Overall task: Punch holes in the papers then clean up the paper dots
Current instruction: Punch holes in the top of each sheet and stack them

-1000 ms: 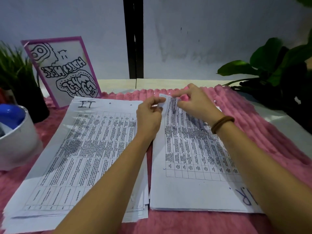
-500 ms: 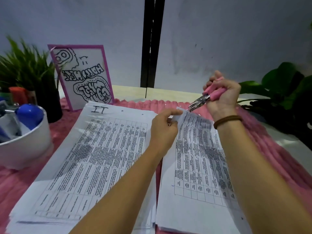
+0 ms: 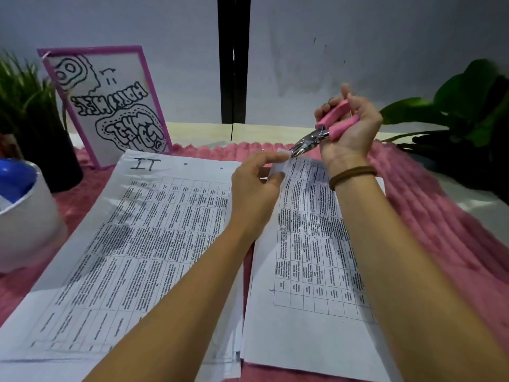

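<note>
pink ribbed cloth [image 3: 446, 216] covers our bench [image 3: 192, 130] below a grey wall [image 3: 358, 51]. right of centre, the printed sheet [image 3: 308, 271] has its top corner lifted, pinched by fingers of our left hand [image 3: 253, 194]; our right hand [image 3: 349, 130] grips a pink-handled silver punch [image 3: 322, 133], nose at that corner.

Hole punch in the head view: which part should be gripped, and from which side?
Take the hole punch by its pink handles, from the right, opposite its metal nose. They splay apart for squeezing, and the right hand wraps them; that nose points down-left at the paper corner the left hand pinches.
</note>
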`<state>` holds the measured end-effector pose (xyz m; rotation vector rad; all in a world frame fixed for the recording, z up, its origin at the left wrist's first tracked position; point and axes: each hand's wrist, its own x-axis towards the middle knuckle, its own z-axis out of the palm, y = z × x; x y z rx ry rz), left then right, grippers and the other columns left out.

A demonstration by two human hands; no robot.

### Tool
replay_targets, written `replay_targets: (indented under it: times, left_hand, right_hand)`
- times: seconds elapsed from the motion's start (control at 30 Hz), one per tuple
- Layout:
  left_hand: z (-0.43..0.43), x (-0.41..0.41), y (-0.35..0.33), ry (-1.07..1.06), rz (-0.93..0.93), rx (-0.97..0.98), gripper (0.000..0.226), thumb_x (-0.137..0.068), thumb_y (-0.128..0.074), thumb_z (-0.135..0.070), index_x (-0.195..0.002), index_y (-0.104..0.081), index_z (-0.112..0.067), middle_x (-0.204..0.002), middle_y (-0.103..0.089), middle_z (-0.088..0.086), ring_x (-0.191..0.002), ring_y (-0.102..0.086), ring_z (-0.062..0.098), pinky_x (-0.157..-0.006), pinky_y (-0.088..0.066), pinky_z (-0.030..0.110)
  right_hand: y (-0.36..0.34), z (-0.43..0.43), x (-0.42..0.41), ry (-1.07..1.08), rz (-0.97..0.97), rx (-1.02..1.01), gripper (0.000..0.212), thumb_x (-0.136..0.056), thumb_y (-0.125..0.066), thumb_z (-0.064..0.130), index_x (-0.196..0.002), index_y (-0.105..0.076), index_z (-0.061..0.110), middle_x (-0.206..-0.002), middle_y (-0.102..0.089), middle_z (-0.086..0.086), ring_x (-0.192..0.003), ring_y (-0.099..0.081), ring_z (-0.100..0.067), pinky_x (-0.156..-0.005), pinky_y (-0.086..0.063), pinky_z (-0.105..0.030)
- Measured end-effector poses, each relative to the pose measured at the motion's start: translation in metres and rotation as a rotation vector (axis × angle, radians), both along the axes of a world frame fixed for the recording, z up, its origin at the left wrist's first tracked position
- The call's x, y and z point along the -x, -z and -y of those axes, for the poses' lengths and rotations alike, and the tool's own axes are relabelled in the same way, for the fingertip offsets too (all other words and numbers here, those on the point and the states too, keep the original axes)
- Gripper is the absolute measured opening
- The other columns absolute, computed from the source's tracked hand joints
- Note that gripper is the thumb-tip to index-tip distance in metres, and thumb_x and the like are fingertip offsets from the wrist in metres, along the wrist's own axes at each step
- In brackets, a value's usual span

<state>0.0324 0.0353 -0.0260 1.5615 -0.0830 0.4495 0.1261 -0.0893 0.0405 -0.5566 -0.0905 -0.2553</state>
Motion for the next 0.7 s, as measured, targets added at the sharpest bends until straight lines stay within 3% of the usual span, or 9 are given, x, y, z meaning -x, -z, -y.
replay_targets:
  times: [0.13,0.27,0.37,0.53,0.7]
  left_hand:
    - [0.001,-0.001,0.0,-0.006,0.007,0.0,0.041,-0.083,-0.066,0.007,-0.096,-0.07,-0.032,-0.105,-0.069,-0.007,-0.088,-0.066,0.015,-0.08,-0.058,0.041]
    - [0.0,-0.001,0.0,-0.028,0.018,0.0,0.037,-0.082,-0.067,0.007,-0.1,-0.07,-0.026,-0.106,-0.07,-0.005,-0.09,-0.067,0.017,-0.081,-0.058,0.041]
    - [0.0,-0.001,0.001,-0.028,0.025,-0.003,0.036,-0.082,-0.068,0.006,-0.101,-0.07,-0.025,-0.106,-0.07,-0.004,-0.088,-0.067,0.018,-0.08,-0.058,0.041]
    - [-0.002,-0.002,0.002,0.008,0.012,-0.018,0.035,-0.082,-0.069,0.002,-0.103,-0.07,-0.026,-0.107,-0.069,-0.007,-0.086,-0.067,0.022,-0.075,-0.059,0.041]
    - [-0.003,-0.001,0.001,-0.001,0.013,-0.02,0.035,-0.082,-0.069,0.003,-0.104,-0.071,-0.024,-0.107,-0.069,-0.008,-0.083,-0.066,0.021,-0.072,-0.058,0.034]
  right_hand:
    - [0.002,-0.002,0.001,-0.016,-0.003,0.079,0.049,-0.063,-0.051,0.007,-0.11,-0.054,-0.002,-0.067,-0.053,-0.009,-0.056,-0.052,-0.019,-0.054,-0.047,-0.029]
    - [0.001,-0.007,0.002,-0.044,-0.011,0.16,0.055,-0.059,-0.049,0.005,-0.113,-0.052,-0.003,-0.068,-0.052,-0.009,-0.055,-0.049,-0.017,-0.052,-0.043,-0.027]
    - [0.0,-0.012,0.005,-0.031,-0.018,0.187,0.046,-0.062,-0.055,0.01,-0.106,-0.054,-0.003,-0.066,-0.053,-0.008,-0.053,-0.049,-0.016,-0.051,-0.042,-0.026]
    - [0.0,-0.013,0.008,0.029,-0.005,0.218,0.002,-0.081,-0.051,0.005,-0.079,-0.05,0.005,-0.06,-0.05,-0.005,-0.048,-0.043,-0.016,-0.048,-0.034,-0.024]
    - [-0.001,-0.014,0.008,0.079,-0.032,0.195,0.022,-0.088,-0.041,-0.001,-0.069,-0.044,0.009,-0.056,-0.046,-0.004,-0.046,-0.039,-0.016,-0.048,-0.03,-0.024]
